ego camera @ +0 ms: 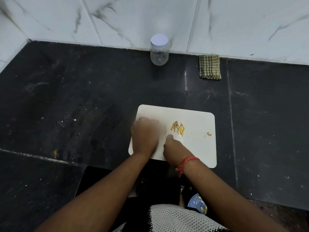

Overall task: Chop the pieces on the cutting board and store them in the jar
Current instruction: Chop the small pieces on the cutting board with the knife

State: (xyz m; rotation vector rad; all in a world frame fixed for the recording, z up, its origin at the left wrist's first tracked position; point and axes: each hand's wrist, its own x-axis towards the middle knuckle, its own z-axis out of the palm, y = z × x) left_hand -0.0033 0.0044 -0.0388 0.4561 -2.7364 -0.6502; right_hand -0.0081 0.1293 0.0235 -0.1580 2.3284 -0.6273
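On the cutting board (192, 148), the yellow pieces (178, 128) lie just right of both hands, long axes pointing away. The right hand (173, 148), nearer, seems curled around something unclear; the left hand (145, 134) is blurred.

Yellowish pieces (177, 128) mid-board (197, 148); lidded jar (159, 50), seemingly empty.

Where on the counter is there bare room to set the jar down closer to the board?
Bare dark counter lies between the jar and the cutting board's far edge, and left of the board. On the board it is crowded: both hands and the yellow pieces. The folded cloth takes the right-rear spot.
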